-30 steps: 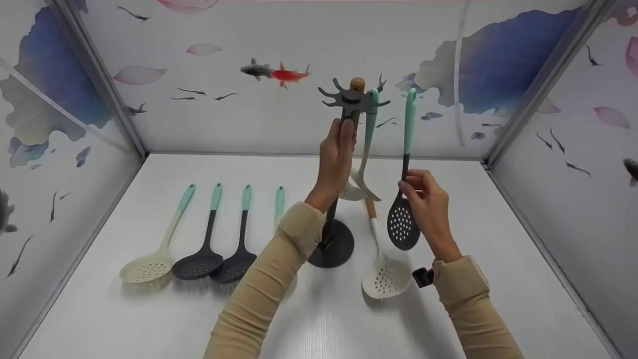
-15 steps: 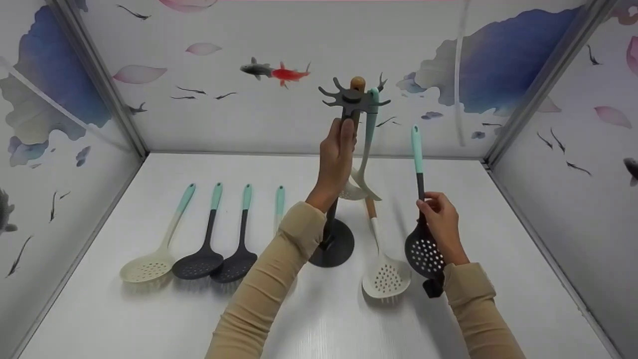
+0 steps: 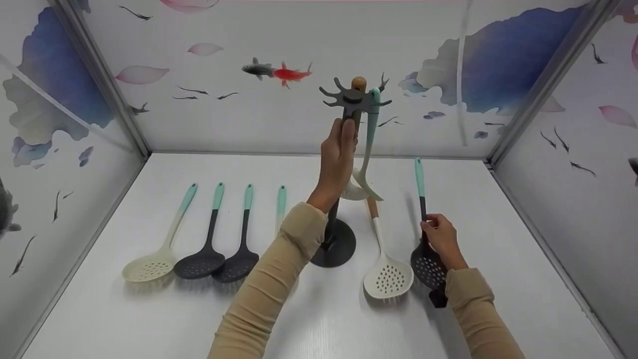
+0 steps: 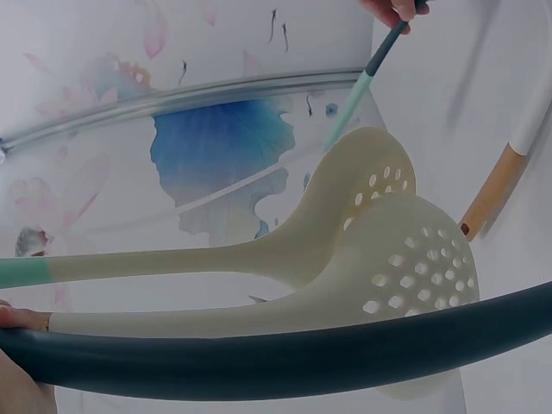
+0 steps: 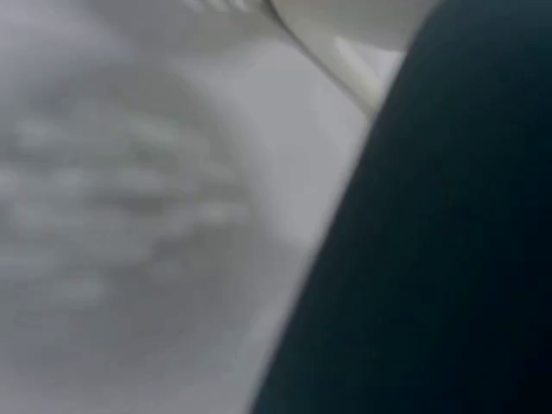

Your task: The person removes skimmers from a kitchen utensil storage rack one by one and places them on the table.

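My left hand (image 3: 338,162) grips the pole of a dark utensil stand (image 3: 355,101) just under its ring of hooks. From the hooks hang a cream skimmer with a mint handle (image 3: 372,132) and a second cream skimmer (image 4: 414,263) with a brown handle that runs beside my left fingers. My right hand (image 3: 442,240) pinches the neck of a dark skimmer (image 3: 426,264) with a mint handle, low over the right of the table. Its holed bowl partly hides behind that hand. In the right wrist view, a large dark surface fills the right side, with a spotted shadow beside it.
A white skimmer (image 3: 389,277) with a brown handle lies between the stand's round base (image 3: 341,249) and my right hand. To the left lie a cream skimmer (image 3: 149,268), two dark skimmers (image 3: 199,267) and a mint-handled one (image 3: 282,199) partly behind my left sleeve. Printed panels enclose the table.
My right hand has carried the dark skimmer down and to the right, away from the stand towards the table. The left hand and the hanging skimmers have stayed in place.
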### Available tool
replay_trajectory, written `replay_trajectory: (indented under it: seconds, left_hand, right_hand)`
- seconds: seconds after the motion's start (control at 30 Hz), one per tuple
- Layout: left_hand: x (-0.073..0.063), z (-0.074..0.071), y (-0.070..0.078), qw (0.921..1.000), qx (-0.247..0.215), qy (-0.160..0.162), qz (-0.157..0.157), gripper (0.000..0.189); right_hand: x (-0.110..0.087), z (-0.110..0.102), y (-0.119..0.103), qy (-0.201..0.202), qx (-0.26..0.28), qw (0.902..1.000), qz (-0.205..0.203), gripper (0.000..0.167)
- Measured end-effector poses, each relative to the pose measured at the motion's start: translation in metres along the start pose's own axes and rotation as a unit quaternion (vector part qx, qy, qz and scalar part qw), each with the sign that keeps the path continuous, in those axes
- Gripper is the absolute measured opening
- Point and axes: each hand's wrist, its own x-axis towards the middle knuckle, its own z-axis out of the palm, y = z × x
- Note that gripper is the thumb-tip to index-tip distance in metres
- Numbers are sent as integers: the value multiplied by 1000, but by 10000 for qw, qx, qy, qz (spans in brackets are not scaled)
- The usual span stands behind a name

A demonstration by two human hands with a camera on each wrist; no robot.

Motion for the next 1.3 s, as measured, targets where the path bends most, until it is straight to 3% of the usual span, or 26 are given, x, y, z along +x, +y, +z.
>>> replay_trajectory:
  seconds: [0.27,0.4,0.5,0.73,0.9,1.1,1.3]
  left_hand:
    - [0,0,0,9999,-43,-4,109,70]
    - [0,0,0,9999,-86,-31,83,71]
    - [-1,0,0,9998,-158,-69,68,69]
    - [-1,-1,-1,9997,-203,-81,86,67]
    - [-1,-1,0,9997,-194,-48,101,66]
    - [-1,-1,0,9998,-143,-28,124,66]
    - [-1,1,-1,9998,-166,-4,122,67]
  right_hand:
    - [4,10,18,-120,-629,9972,-379,28]
    - [4,15,22,-140,-740,9968,-269,21]
    - [3,17,22,-215,-752,9969,-109,24]
    - [5,14,18,-1071,-939,9893,329,37]
    - [5,8,16,-1608,-1122,9803,233,43]
    - [2,1,10,-1976,-1103,9735,339,46]
    - [-5,-8,-7,-2408,-1422,9598,240,57]
